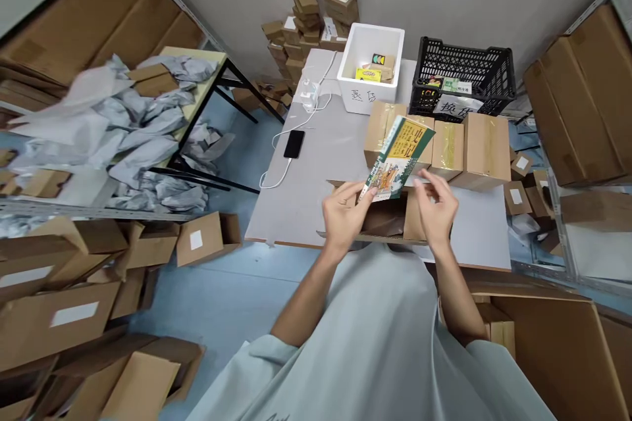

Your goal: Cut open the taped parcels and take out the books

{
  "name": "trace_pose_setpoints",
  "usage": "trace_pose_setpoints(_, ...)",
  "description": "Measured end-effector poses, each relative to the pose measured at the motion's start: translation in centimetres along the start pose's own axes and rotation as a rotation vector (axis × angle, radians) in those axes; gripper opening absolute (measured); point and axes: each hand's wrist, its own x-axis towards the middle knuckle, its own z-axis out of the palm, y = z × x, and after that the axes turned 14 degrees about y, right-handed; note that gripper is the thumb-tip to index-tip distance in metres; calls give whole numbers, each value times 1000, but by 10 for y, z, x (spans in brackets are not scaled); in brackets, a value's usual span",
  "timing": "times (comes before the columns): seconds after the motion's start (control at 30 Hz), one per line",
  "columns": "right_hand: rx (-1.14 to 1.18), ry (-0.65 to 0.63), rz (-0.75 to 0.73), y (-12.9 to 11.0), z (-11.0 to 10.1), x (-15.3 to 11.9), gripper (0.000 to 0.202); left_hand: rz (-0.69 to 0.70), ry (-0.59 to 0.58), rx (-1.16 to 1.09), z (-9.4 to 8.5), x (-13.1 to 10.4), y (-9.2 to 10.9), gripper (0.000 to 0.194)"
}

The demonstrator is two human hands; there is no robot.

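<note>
A green, white and yellow printed box (399, 156) is held tilted above an open cardboard box (413, 216) at the table's front edge. My left hand (345, 214) is closed on its lower left corner, thumb on the printed face. Just to the right of the printed box, my right hand (437, 204) is raised with its fingers curved and apart, holding nothing that I can see. Both hands are over the open carton, whose flaps stand out at the sides. Part of its inside is hidden behind the hands and the printed box.
Taped cartons (447, 148) line the table behind my hands. A white foam bin (365, 97) and a black plastic crate (464, 62) stand at the back, both with small packages. A phone (294, 143) lies left on its cable. Open cartons (74, 316) crowd the floor at left.
</note>
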Motion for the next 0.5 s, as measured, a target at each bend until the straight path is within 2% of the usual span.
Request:
trace_pose_setpoints(0.1, 87, -163, 45, -16, 13, -19, 45, 323, 66, 118, 12, -17, -3, 19)
trace_pose_setpoints(0.2, 58, -85, 24, -25, 18, -27, 40, 575, 37, 141, 16, -33, -1, 20)
trace_pose_setpoints(0.27, 71, -28, 8, -26, 13, -21, 41, 592, -38, 123, 10, -34, 3, 19)
trace_pose_setpoints(0.33, 137, -71, 16, -25, 4, -11, 43, 476, -29, 129, -3, -24, 8, 35)
trace_pose_setpoints(0.4, 206, -171, 59, -23, -7, 0, 44, 263, 35, 124, -19, -6, 9, 52)
trace_pose_setpoints(0.43, 230, -216, 90, -21, -12, 4, 45, 127, 4, 91, -26, 3, 9, 56)
trace_pose_setpoints(0.5, 264, -276, 149, -17, -19, 9, 45, -163, -225, -57, -34, 17, 7, 61)
